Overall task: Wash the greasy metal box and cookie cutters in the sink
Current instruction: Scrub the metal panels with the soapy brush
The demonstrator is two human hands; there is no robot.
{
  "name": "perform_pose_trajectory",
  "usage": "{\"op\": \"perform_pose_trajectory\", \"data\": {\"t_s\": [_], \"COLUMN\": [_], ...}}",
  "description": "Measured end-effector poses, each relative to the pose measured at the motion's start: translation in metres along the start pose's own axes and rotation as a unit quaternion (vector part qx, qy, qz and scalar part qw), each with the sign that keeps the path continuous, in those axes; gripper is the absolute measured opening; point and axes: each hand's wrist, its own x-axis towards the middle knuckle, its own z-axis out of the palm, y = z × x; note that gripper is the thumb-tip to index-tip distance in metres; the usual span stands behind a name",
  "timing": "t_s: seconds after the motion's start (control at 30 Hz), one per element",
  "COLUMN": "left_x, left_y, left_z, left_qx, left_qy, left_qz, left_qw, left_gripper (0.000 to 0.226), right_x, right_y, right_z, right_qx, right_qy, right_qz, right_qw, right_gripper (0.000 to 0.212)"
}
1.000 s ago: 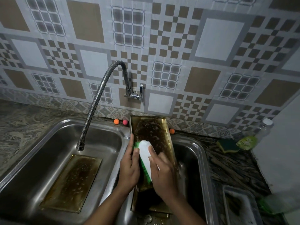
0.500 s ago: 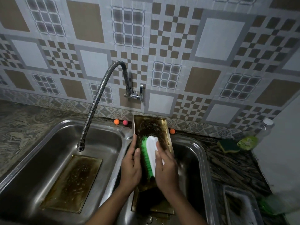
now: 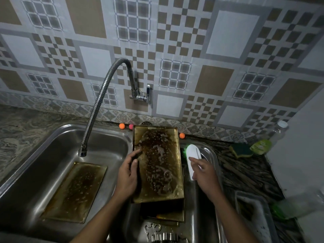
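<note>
Two pieces of greasy brass-coloured metal sit in the stainless steel double sink (image 3: 52, 135). The rectangular metal box (image 3: 157, 165) stands tilted over the right basin with its far end up at the back rim, and a flat matching panel (image 3: 73, 190), probably its lid, lies on the floor of the left basin. The left hand (image 3: 128, 174) grips the box by its left edge, fingers curled round the rim to steady it. The right hand (image 3: 204, 174) has its fingers closed round a white-backed scrub brush with green bristles (image 3: 192, 155), held just beside the box's right edge and apparently off the metal. Scrubbing the box's inner face looks like the step in hand, since dark grease and suds cover most of it. Next the bristles need to go back flat onto that face while the left hand braces the box. Rinsing would mean swinging the flexible chrome tap hose (image 3: 98, 109) across — it hangs over the left basin, with no water visible. Several silvery cookie cutters (image 3: 163, 235) wait at the near edge of the right basin. On the bench, a clear plastic bottle (image 3: 264, 142) carries a yellow-green label, but its writing is too blurred to read, and nothing else shows lettering.
</note>
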Motion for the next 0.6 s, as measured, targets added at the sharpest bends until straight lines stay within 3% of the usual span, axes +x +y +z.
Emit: {"op": "perform_pose_trajectory", "data": {"t_s": [0.13,0.27,0.47,0.6], "left_x": [0.001,0.014,0.024,-0.008], "left_y": [0.001,0.006,0.022,0.047], "left_z": [0.004,0.015,0.047,0.072], "left_qx": [0.005,0.029,0.133,0.066], "left_qy": [-0.008,-0.024,-0.022,-0.187], "left_qz": [0.009,0.038,0.050,0.103], "left_qw": [1.000,0.999,0.990,0.975], "left_gripper": [0.034,0.037,0.051,0.046], "right_x": [-0.004,-0.007,-0.009,-0.021], "right_y": [-0.007,-0.020,-0.008,-0.006], "right_z": [-0.004,-0.015,-0.021,-0.005], "right_qx": [0.022,0.031,-0.060,-0.090], "right_qy": [-0.126,-0.182,-0.073,0.032], "right_qz": [0.051,0.045,-0.013,-0.068], "right_qw": [0.990,0.982,0.995,0.993], "right_gripper": [0.026,0.022,0.007,0.009]}}
